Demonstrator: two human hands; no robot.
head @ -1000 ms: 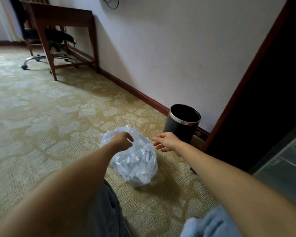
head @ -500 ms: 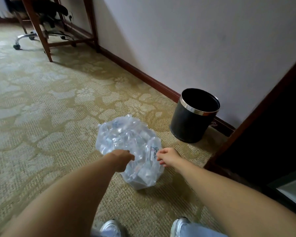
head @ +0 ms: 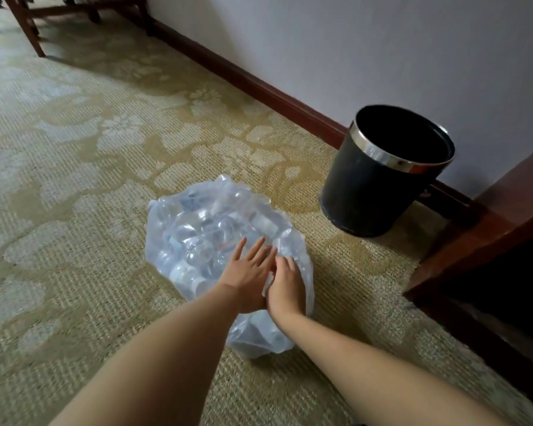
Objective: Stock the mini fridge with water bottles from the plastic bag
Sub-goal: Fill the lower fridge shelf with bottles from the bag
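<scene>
A clear plastic bag (head: 197, 235) full of water bottles sits on the patterned carpet in the middle of the head view. My left hand (head: 248, 273) lies flat on the bag's near top with its fingers straight and spread. Right beside it, touching it, my right hand (head: 286, 287) rests on the bag with its fingers bent over the plastic; whether it grips the plastic I cannot tell. The mini fridge is out of view.
A black waste bin (head: 379, 179) with a metal rim stands against the wall to the right of the bag. Dark wooden furniture (head: 486, 241) runs along the right edge. Wooden desk legs (head: 28, 29) stand at the far left on the carpet (head: 74, 179).
The camera has dropped closer to the bag. Both hands have moved together onto the bag's near top, and my left hand has opened from a curled grip to flat fingers.
</scene>
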